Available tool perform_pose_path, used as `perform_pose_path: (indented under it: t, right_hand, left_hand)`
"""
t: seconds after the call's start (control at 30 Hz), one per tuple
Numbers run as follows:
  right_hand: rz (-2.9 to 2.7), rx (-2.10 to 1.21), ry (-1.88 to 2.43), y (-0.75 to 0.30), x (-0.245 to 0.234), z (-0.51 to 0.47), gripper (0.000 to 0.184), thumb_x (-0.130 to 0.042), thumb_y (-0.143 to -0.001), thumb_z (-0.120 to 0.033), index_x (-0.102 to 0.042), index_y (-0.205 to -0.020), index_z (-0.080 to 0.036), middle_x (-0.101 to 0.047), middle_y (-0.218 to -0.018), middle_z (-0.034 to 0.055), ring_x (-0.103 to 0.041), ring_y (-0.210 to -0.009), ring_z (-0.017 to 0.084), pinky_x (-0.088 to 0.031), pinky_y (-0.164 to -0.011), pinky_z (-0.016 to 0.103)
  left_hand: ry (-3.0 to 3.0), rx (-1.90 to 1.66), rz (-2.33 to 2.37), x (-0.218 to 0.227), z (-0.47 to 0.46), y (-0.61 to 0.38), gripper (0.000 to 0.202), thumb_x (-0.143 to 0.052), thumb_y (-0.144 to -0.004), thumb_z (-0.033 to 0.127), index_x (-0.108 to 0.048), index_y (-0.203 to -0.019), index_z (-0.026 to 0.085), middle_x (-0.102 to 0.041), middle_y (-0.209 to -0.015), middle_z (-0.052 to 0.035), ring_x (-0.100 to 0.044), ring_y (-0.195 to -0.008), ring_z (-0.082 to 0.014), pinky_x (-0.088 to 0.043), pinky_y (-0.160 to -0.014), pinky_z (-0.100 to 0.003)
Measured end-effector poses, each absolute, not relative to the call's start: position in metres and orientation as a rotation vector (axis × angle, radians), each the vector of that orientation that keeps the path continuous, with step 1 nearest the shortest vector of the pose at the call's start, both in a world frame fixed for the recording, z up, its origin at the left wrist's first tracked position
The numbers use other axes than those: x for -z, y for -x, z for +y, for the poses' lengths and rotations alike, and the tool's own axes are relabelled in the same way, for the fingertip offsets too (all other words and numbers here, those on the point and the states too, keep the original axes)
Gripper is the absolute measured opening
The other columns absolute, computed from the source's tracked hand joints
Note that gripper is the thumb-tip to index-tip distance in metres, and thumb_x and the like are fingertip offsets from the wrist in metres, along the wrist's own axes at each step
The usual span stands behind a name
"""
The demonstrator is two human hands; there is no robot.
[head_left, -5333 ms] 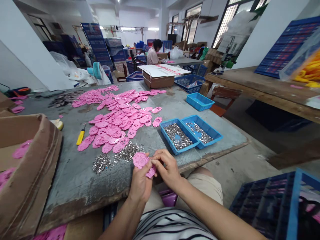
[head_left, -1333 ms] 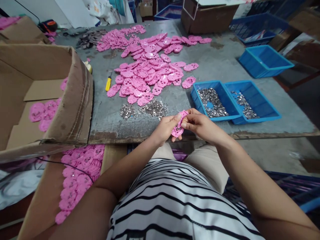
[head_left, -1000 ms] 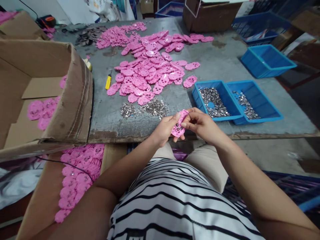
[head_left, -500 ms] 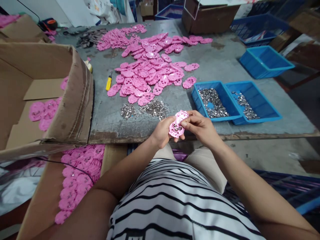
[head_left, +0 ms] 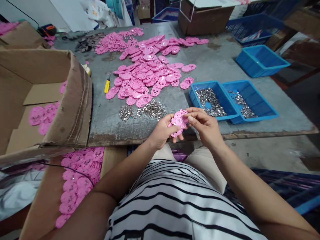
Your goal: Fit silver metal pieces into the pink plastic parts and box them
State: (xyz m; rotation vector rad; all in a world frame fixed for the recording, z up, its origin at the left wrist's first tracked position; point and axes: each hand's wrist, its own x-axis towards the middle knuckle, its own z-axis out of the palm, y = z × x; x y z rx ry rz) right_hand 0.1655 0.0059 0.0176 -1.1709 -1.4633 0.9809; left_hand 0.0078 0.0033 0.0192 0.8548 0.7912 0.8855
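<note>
The left hand [head_left: 162, 132] is closing around a pink piece [head_left: 180, 119], its thumb lying across the lower part of the face and fingertips showing beneath, while the piece itself is sitting above the near edge of the bench [head_left: 215, 63]. The right hand [head_left: 203, 126] is half closing, its thumb and fingertips bunching at the piece's upper right rim; whether they are gripping the rim or something small, I cannot tell. Half a second ago the right thumb was pressing near the middle of the piece and shiny metal parts were showing below it; now that thumb is standing off toward the rim, and the left thumb is covering much of that lower area. Two piles of metal bits [head_left: 153, 110] are lying toward the near edge, with the heap of pink pieces [head_left: 147, 75] spreading behind them toward the far edge. Two blue trays [head_left: 265, 112] are standing to the right, toward the near right corner, and a yellow-handled tool [head_left: 107, 86] is lying left of the heap, these all keeping their places.
</note>
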Motion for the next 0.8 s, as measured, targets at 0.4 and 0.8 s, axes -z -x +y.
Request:
perform_pose_path:
  t: [0.4, 0.8]
  right_hand:
    - [-1.157, -0.925, 1.237, -0.157, -0.014, 0.008, 0.029, -0.067, -0.071, -0.047, -0.064, -0.088, -0.024, -0.064, -0.091, 0.0053, -0.051, -0.061, 0.015, -0.044, -0.059, 0.033]
    - [-1.283, -1.045, 1.55, -0.157, 0.016, 0.021, 0.042, -0.075, -0.053, -0.063, -0.068, -0.076, -0.028, -0.067, -0.091, 0.012, -0.06, -0.076, 0.028, -0.044, -0.076, 0.05]
  left_hand:
    - [-0.911, -1.023, 0.881, -0.017, -0.001, -0.004, 0.033, -0.06, -0.061, 0.015, -0.048, -0.091, 0.017, -0.068, -0.069, 0.0005, -0.053, -0.037, -0.0077, -0.032, -0.032, -0.017]
    - [-0.593, -0.754, 0.825, 0.005, -0.088, 0.116, 0.036, -0.071, -0.067, 0.027, -0.056, -0.098, 0.016, -0.07, -0.07, -0.0035, -0.065, -0.053, -0.0152, -0.044, -0.045, -0.02]
